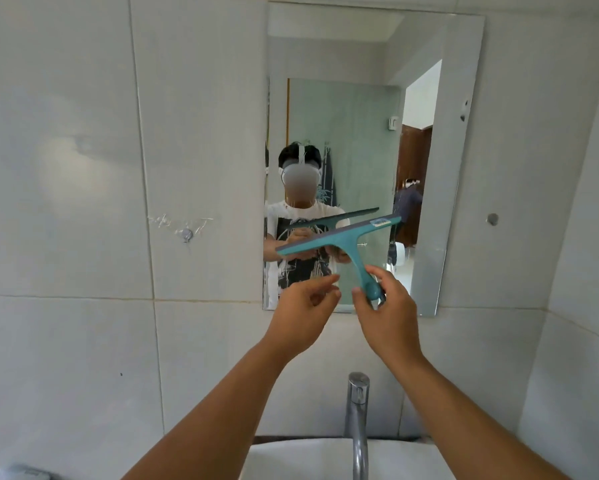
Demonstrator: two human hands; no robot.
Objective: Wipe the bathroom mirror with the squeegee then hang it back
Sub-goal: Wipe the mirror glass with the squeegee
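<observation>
A teal squeegee [343,239] hangs in front of the lower part of the wall mirror [363,109], its blade tilted, right end higher. My right hand [384,306] pinches the bottom of its handle between thumb and fingers. My left hand [305,306] floats just left of the handle with fingers loosely curled and apart, touching nothing. The mirror reflects a person in a white printed shirt holding the squeegee. A small clear hook [186,234] is stuck to the tile left of the mirror.
A chrome tap [357,410] rises over the white basin [291,455] directly below my arms. A round metal stud [492,219] sits on the tile right of the mirror. White tiled walls surround everything.
</observation>
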